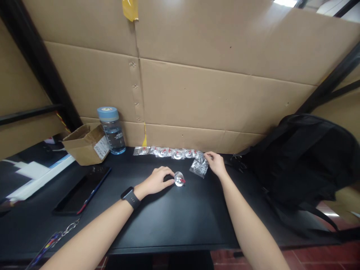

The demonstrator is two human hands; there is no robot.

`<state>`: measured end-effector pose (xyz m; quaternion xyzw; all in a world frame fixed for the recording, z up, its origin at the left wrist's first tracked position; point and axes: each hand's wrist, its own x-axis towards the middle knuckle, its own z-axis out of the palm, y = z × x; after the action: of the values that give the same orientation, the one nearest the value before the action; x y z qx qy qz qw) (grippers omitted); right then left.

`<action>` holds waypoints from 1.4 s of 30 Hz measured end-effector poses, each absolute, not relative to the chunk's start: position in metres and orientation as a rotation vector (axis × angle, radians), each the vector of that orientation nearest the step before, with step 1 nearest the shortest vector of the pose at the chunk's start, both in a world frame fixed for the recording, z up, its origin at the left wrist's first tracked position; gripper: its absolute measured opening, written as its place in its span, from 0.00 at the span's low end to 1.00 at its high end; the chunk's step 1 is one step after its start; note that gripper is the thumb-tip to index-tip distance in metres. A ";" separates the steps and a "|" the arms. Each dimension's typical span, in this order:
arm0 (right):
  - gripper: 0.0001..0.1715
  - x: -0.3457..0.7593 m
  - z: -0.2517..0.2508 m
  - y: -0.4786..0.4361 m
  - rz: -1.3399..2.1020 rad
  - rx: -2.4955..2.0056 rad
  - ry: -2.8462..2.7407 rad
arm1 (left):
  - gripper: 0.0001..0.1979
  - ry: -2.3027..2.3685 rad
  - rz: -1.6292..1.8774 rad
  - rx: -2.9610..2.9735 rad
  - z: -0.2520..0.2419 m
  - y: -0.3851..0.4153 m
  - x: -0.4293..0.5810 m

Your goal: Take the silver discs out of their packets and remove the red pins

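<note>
Red-marked metal disc [178,181], frame centre, met by left hand [159,180], firm grip unclear; plastic bag [199,165], right of centre, pinched by right hand [215,164]. Likely bag-handling step; light pinch needed next.

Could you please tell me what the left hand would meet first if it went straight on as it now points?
The left hand would first meet the silver disc, right at its fingertips; they may already touch it, though depth is unclear.
</note>
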<state>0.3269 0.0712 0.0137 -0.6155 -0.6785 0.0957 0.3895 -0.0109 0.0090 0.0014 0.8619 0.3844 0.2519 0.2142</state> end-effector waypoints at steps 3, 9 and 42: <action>0.23 0.352 0.014 0.084 0.077 -1.686 -1.623 | 0.10 1.113 0.688 2.413 -0.001 0.010 -0.012; 0.19 0.343 0.017 0.071 -0.046 -1.855 -1.894 | 0.10 1.152 0.646 2.445 -0.003 0.012 -0.017; 0.12 0.216 0.006 0.070 0.141 -1.298 -2.276 | 0.19 1.132 0.886 2.472 0.001 0.007 -0.011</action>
<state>0.2156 0.0701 0.0060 -0.4783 -0.8385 0.0520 0.2558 -0.0113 0.0070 0.0013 0.8559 0.3920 0.3067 0.1406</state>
